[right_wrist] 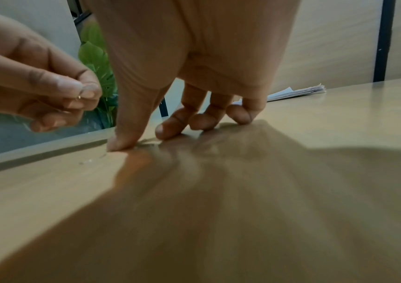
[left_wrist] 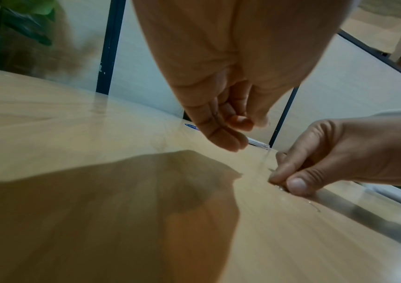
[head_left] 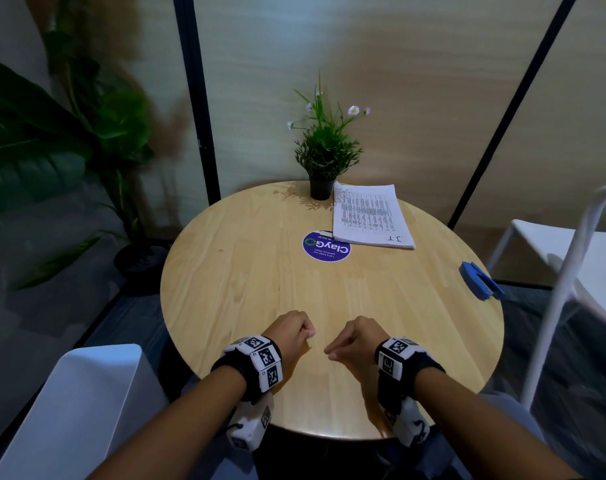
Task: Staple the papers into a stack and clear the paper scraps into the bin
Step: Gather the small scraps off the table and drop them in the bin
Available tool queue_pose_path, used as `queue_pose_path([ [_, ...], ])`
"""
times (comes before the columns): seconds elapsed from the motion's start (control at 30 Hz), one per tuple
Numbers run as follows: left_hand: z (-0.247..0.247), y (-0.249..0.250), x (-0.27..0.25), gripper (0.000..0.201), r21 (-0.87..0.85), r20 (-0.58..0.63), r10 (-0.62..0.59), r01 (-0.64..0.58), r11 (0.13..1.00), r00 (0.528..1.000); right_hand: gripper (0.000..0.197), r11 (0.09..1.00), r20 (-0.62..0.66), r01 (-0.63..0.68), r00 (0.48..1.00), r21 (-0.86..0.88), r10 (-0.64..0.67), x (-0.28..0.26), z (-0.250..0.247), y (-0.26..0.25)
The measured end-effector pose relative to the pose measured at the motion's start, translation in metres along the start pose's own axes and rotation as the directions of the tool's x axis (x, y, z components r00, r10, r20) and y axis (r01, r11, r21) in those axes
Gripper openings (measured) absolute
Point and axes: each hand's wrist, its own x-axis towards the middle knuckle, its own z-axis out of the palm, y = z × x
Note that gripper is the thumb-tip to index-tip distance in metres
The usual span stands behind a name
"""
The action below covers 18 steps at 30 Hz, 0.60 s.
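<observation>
Round light-wood worktop (head_left: 246, 271), smooth grain, glossy. Left hand (head_left: 289, 332) hovers just above the near edge, fingers (right_wrist: 83, 90) curled, thumb and forefinger pinching a tiny shiny metal bit, probably a staple, too small to be sure. Right hand (head_left: 355, 336) sits beside it, apart from it, fingers (right_wrist: 170, 126) bent down with tips touching the wood; thumb (right_wrist: 121, 141) presses flat on the surface by a few small glinting specks (right_wrist: 90, 160), nothing held. Stack of printed papers (head_left: 369, 214), white sheets with rows of text and one corner curled, lies flat at the far right of the worktop, just beside a small potted plant (head_left: 324, 157) in a black pot at the far edge. Its near left corner overlaps a round blue sticker (head_left: 324, 249) at the worktop's middle. Blue boxy plastic stapler (head_left: 480, 280) rests at the right edge, well apart from both hands. White chair (head_left: 571, 258) stands to the right, a large leafy plant (head_left: 52, 133) on the floor to the left.
</observation>
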Motion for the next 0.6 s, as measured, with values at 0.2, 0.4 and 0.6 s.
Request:
queue_pose_path([
  [0.2, 0.002, -0.002, 0.001, 0.020, 0.019, 0.002, -0.008, 0.008, 1.000, 1.000, 0.016, 0.999, 0.005, 0.053, 0.999, -0.013, -0.053, 0.003, 0.000, 0.004],
  [0.4, 0.004, 0.003, 0.000, 0.016, 0.024, 0.021, -0.001, 0.001, 1.000, 1.000, 0.007, 0.992, -0.034, 0.060, 0.997, -0.114, -0.064, -0.002, 0.004, 0.001],
  [0.6, 0.002, 0.009, -0.003, 0.017, 0.042, 0.030, 0.016, -0.017, 0.999, 0.999, 0.010, 0.932, -0.053, 0.142, 0.984, -0.333, -0.168, -0.007, 0.016, -0.004],
])
